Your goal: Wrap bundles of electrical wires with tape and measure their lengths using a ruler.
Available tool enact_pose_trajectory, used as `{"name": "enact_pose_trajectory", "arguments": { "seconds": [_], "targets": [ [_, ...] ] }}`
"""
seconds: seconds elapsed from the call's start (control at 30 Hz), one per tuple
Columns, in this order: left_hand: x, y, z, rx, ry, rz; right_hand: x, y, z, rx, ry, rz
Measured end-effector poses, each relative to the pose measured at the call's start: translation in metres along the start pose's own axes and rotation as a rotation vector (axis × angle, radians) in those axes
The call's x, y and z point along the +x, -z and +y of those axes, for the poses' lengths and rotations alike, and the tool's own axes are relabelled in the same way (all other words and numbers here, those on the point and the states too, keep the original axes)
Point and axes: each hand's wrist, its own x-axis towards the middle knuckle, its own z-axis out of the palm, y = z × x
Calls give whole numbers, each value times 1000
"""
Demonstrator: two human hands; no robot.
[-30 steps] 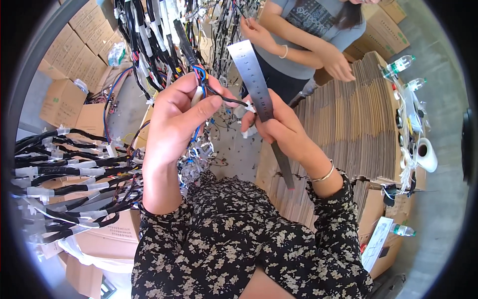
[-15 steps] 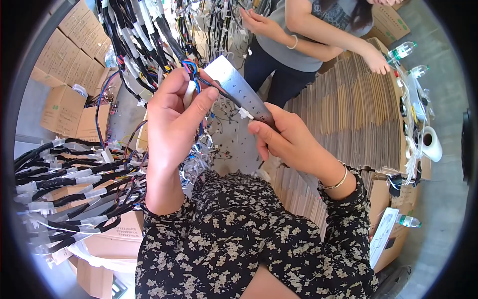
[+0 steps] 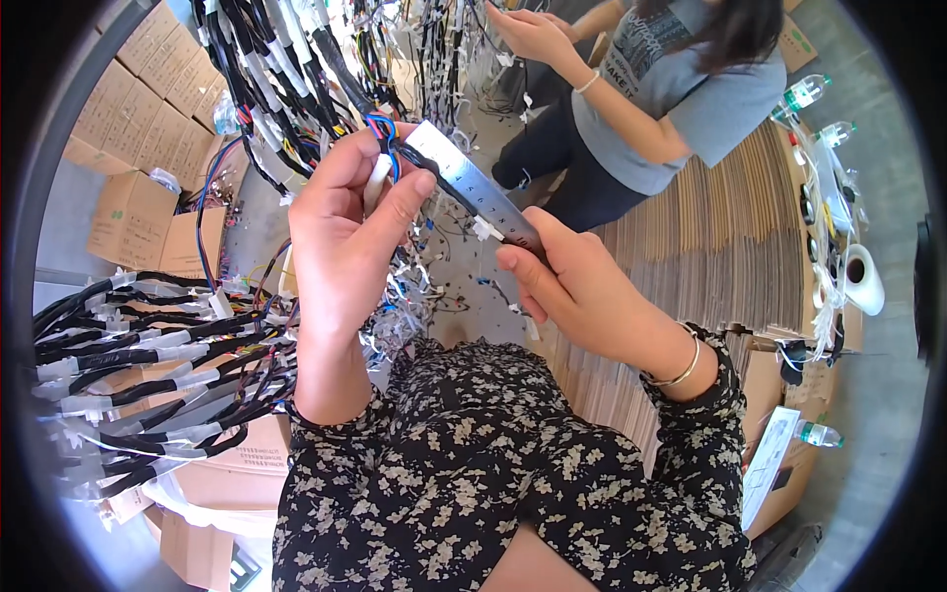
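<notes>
My left hand [image 3: 350, 212] pinches a black-wrapped wiring harness [image 3: 434, 176] where red and blue wires branch off it. A white piece, perhaps a connector, shows between thumb and palm. My right hand [image 3: 582, 281] is closed round the near end of a steel ruler [image 3: 473, 185], with a stretch of the harness lying along the ruler's edge under the thumb. A small white connector or clip [image 3: 484, 228] sits on that stretch, just short of my right thumb. The ruler slants from upper left to lower right, and its far end reaches near my left fingertips.
Bundles of taped harnesses [image 3: 158, 365] fill the left, and more hang [image 3: 296, 79] at the top. Flattened cardboard [image 3: 691, 257] is stacked at right, beside bottles [image 3: 807, 92] and a white roll [image 3: 862, 279]. A co-worker in a grey shirt [image 3: 641, 109] stands opposite. Cartons [image 3: 128, 118] stand at far left.
The ruler has turned to lie closer along the harness. The co-worker has shifted right and drawn one arm back from the bottles. My left hand keeps its pinch.
</notes>
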Motion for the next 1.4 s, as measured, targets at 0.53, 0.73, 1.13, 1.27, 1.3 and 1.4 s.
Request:
{"name": "enact_pose_trajectory", "arguments": {
  "seconds": [0.53, 0.73, 1.13, 1.27, 1.3, 1.4],
  "targets": [
    [5, 11, 7, 0, 83, -63, -4, 6, -9, -287, 122, 5],
    [6, 16, 3, 106, 45, -104, -3, 9, -9, -511, 159, 113],
    [9, 16, 11, 418, -121, -66, 52, 56, -39, -173, 357, 442],
    [10, 23, 14, 454, -127, -77, 67, 58, -48, -185, 330, 425],
    [9, 26, 14, 468, -125, -81, 69, 58, -48, -190, 310, 406],
    [8, 38, 10, 454, -149, -124, 68, 57, -44, -204, 241, 360]
  ]
}}
